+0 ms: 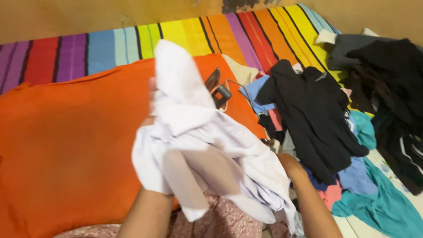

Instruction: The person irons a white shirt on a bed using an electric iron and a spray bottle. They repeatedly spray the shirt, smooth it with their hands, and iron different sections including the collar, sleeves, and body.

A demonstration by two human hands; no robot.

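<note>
Both hands, left hand [152, 103] and right hand [288, 165], grasp a crumpled white shirt [202, 141] held mid-frame above the orange cloth [66, 145], apparently being shaken out; flattening it would likely need a corner grip.

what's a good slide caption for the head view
Both hands, left hand and right hand, hold up a crumpled white garment over an orange cloth, beside a pile of dark clothes.

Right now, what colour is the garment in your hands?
White, maybe faintly lilac: the garment shows in the head view, above an orange cloth.
</note>
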